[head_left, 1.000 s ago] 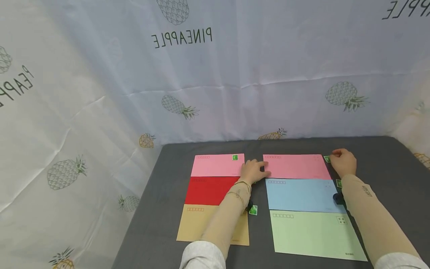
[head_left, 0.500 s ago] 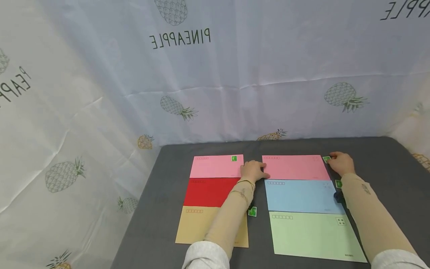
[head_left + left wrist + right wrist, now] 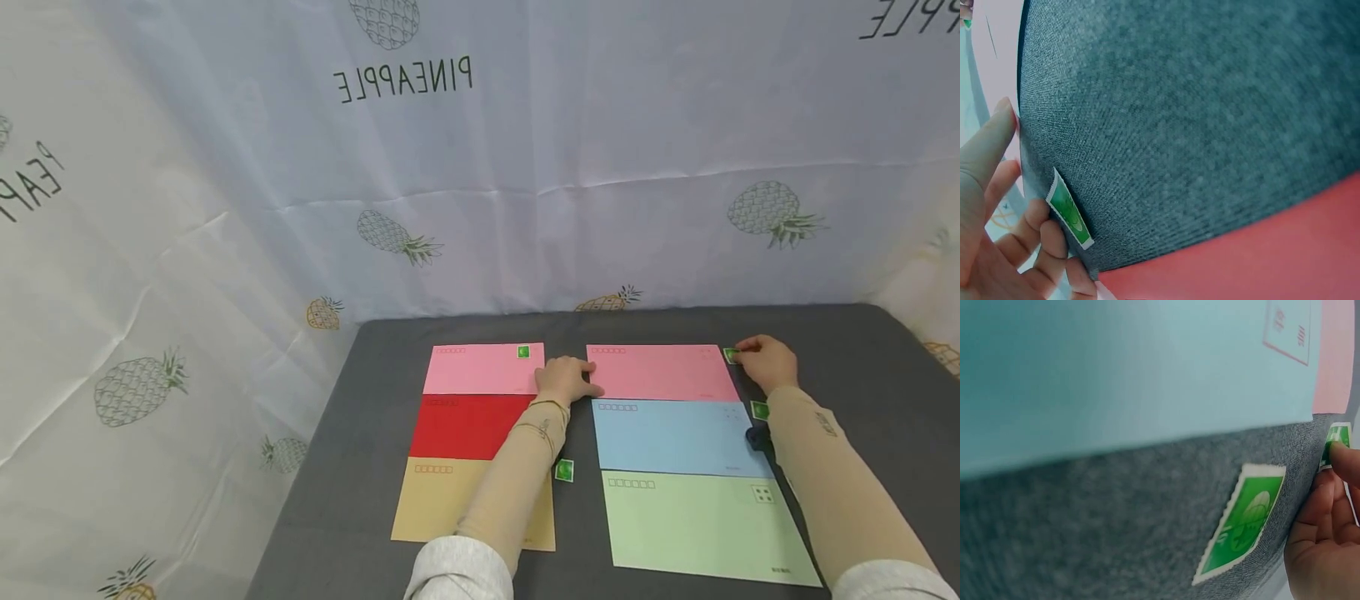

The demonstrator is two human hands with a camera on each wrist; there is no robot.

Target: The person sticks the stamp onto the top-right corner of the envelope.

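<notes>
the right hand (image 3: 767, 363) has its grip together: thumb and fingertips pinch a small green paper stamp with a white serrated border (image 3: 731, 356), just off the right edge of a rectangular pink paper envelope (image 3: 660, 372) at the far end of the right column. the left hand (image 3: 564, 379) has its grip apart, thumb and fingers spread with nothing between them, one tip touching the left edge of that envelope. in the left wrist view, a second green stamp with a toothed white edge (image 3: 1071, 211) lies just beside the loosely bent fingers.

below the pink one come a light blue paper envelope (image 3: 675, 437) and a pale green paper envelope (image 3: 697, 525). a third green stamp with a white border (image 3: 1242, 525) lies just beside the blue one.

the left column runs from a lighter pink paper envelope (image 3: 472, 371), carrying a green square stamp (image 3: 523, 352) near its upper right corner, through a red paper envelope (image 3: 450, 429) to a tan paper envelope (image 3: 431, 508), with another white-edged green stamp (image 3: 564, 471) near its right edge. everything lies on a dark grey cloth-covered table (image 3: 337, 483) before a white pineapple-print curtain (image 3: 480, 192).
</notes>
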